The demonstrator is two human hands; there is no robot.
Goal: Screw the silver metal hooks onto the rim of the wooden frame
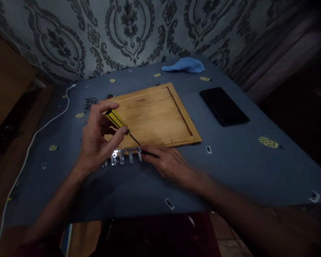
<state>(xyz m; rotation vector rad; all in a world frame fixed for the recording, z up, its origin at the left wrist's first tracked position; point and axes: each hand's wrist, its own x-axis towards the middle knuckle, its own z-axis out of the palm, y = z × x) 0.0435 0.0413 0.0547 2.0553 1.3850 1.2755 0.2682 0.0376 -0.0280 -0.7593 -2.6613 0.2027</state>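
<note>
My left hand [97, 137] is closed around the yellow-and-black handle of a screwdriver [117, 119], thumb against the handle. The shaft slants down to the right, its tip by the right end of a shiny metal hook rail [122, 156]. This rail lies along the near edge of a framed wooden board [155, 114], its several hooks pointing toward me. My right hand [169, 162] rests low at that corner, fingertips pinched together beside the screwdriver tip. A dark sliver shows at its fingers, but what they hold is too small to name.
Small metal hooks [90, 102] lie left of the board. A black phone [224, 106] lies on the right and a blue cloth [186, 65] at the back. Along the left side of the dark patterned tablecloth [139, 203] runs a white cable [40, 130].
</note>
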